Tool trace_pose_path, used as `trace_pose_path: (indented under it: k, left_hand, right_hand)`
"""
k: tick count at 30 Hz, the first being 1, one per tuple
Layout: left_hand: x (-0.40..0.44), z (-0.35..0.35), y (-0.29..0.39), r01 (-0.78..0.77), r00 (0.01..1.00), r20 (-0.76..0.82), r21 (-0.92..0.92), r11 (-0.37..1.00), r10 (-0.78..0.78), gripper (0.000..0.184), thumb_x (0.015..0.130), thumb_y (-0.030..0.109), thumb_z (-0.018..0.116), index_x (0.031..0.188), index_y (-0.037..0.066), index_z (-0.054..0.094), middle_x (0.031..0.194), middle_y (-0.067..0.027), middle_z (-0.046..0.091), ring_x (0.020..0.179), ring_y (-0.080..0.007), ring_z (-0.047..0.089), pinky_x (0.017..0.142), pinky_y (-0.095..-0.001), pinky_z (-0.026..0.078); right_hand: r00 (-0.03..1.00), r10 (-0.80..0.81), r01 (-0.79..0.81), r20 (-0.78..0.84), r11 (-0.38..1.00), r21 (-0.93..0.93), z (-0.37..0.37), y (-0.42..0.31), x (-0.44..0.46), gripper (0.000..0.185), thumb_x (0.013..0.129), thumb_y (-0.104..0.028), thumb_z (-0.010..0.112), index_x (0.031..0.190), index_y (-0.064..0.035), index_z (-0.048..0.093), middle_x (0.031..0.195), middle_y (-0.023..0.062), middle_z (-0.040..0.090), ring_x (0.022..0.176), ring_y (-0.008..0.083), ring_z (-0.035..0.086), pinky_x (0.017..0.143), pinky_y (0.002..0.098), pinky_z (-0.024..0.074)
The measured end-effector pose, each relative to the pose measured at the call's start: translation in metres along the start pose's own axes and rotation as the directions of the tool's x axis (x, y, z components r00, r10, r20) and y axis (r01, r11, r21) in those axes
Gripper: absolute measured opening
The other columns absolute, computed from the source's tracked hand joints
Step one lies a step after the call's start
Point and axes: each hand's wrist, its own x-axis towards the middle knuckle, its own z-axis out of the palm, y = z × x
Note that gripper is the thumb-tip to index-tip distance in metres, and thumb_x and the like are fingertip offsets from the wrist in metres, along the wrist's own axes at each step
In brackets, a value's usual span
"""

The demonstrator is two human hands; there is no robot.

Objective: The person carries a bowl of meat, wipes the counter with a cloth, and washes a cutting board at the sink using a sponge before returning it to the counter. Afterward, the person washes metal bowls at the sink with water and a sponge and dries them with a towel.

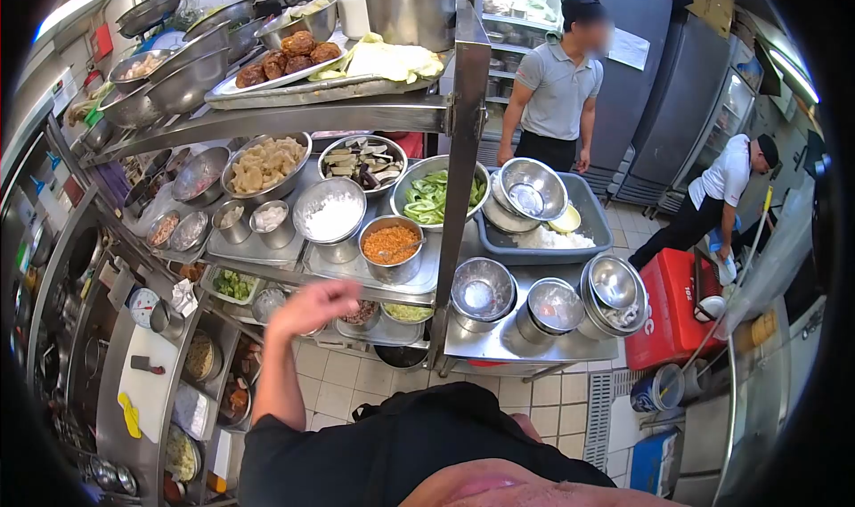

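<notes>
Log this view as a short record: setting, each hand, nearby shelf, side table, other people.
Setting: a kitchen with a metal rack of food
Left hand: raised before the rack, fingers extended, nothing visibly held
Right hand: cannot be made out
Nearby shelf: orange chopped food in a metal pot, white food and sliced green vegetables in bowls
Side table: metal bowls, grey tub
Other people: one standing in a grey shirt, one bending by a red box
</notes>
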Motion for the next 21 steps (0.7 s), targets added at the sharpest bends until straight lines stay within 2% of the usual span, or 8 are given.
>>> trace_pose_path:
  k: [2,5,7,9,11,12,14,21]
  left_hand:
    - [-0.019,-0.026,0.088,-0.232,0.937,-0.245,0.088,0.969,0.247,0.034,0.085,0.014,0.065,0.117,0.002,0.059,0.102,-0.0047,0.062,0.088,-0.0116,0.058,0.082,-0.0268,0.046]
    - [-0.025,-0.055,0.152,-0.590,0.639,-0.421,0.269,0.761,0.644,0.033,0.081,0.003,0.062,0.114,0.001,0.060,0.110,-0.0061,0.058,0.082,-0.0098,0.056,0.077,-0.0248,0.046]
    - [-0.021,-0.065,0.184,-0.663,0.470,-0.429,0.406,0.629,0.771,0.033,0.081,0.001,0.061,0.114,-0.001,0.060,0.117,-0.0077,0.055,0.081,-0.0092,0.054,0.074,-0.0241,0.046]
    - [-0.015,-0.080,0.198,-0.577,0.492,-0.447,0.475,0.664,0.747,0.035,0.083,0.001,0.059,0.117,-0.005,0.056,0.126,-0.0112,0.048,0.083,-0.0107,0.053,0.078,-0.0236,0.043]
    - [-0.002,-0.091,0.203,-0.543,0.495,-0.448,0.509,0.668,0.745,0.035,0.082,-0.001,0.059,0.117,-0.002,0.057,0.126,-0.0091,0.048,0.082,-0.0080,0.051,0.076,-0.0214,0.043]
    - [0.004,-0.093,0.206,-0.522,0.513,-0.444,0.518,0.678,0.735,0.035,0.082,-0.001,0.060,0.118,-0.001,0.057,0.126,-0.0086,0.048,0.081,-0.0074,0.051,0.075,-0.0210,0.043]
    - [0.009,-0.092,0.208,-0.472,0.527,-0.439,0.561,0.680,0.728,0.036,0.082,0.000,0.062,0.118,0.000,0.058,0.125,-0.0069,0.049,0.080,-0.0064,0.050,0.072,-0.0199,0.042]
    - [0.028,-0.129,0.232,-0.305,0.391,-0.442,0.765,0.567,0.807,0.036,0.080,0.019,0.070,0.113,0.007,0.064,0.112,-0.0066,0.062,0.076,-0.0100,0.054,0.064,-0.0235,0.044]
  right_hand:
    - [1.000,-0.017,0.018,-0.012,0.999,0.028,-0.002,-0.005,0.002,0.020,0.090,-0.017,0.050,0.106,-0.0090,0.060,0.082,0.0052,0.061,0.070,0.0208,0.062,0.060,0.0369,0.0462]
    - [0.996,0.054,-0.049,-0.064,0.996,0.070,0.002,-0.041,-0.012,0.020,0.090,-0.018,0.050,0.106,-0.0094,0.059,0.083,0.0047,0.061,0.070,0.0202,0.062,0.061,0.0374,0.0462]
    - [0.998,-0.017,0.019,-0.060,0.999,0.031,0.004,-0.038,-0.013,0.020,0.090,-0.019,0.051,0.105,-0.0093,0.060,0.082,0.0046,0.062,0.072,0.0195,0.063,0.063,0.0384,0.0471]
    - [0.990,-0.140,0.134,-0.028,0.980,-0.146,0.007,0.020,0.035,0.019,0.089,-0.017,0.051,0.101,-0.0073,0.062,0.084,0.0057,0.064,0.075,0.0210,0.063,0.065,0.0379,0.0486]
    - [0.948,-0.311,0.303,0.062,0.833,-0.462,0.016,0.108,0.099,0.019,0.088,-0.015,0.051,0.098,-0.0053,0.063,0.085,0.0069,0.066,0.077,0.0225,0.064,0.068,0.0373,0.0501]
    - [0.814,-0.541,0.481,0.210,0.426,-0.767,0.026,0.173,0.154,0.019,0.087,-0.014,0.051,0.096,-0.0043,0.064,0.086,0.0074,0.067,0.079,0.0233,0.064,0.069,0.0371,0.0508]
    - [0.967,-0.250,0.242,0.041,0.864,-0.442,0.023,0.141,0.096,0.019,0.087,-0.014,0.051,0.096,-0.0041,0.065,0.084,0.0075,0.066,0.077,0.0228,0.064,0.068,0.0370,0.0506]
    - [0.995,0.018,-0.028,-0.099,0.994,-0.108,0.016,0.089,0.010,0.019,0.086,-0.012,0.052,0.094,-0.0034,0.066,0.078,0.0079,0.064,0.073,0.0212,0.063,0.065,0.0367,0.0500]
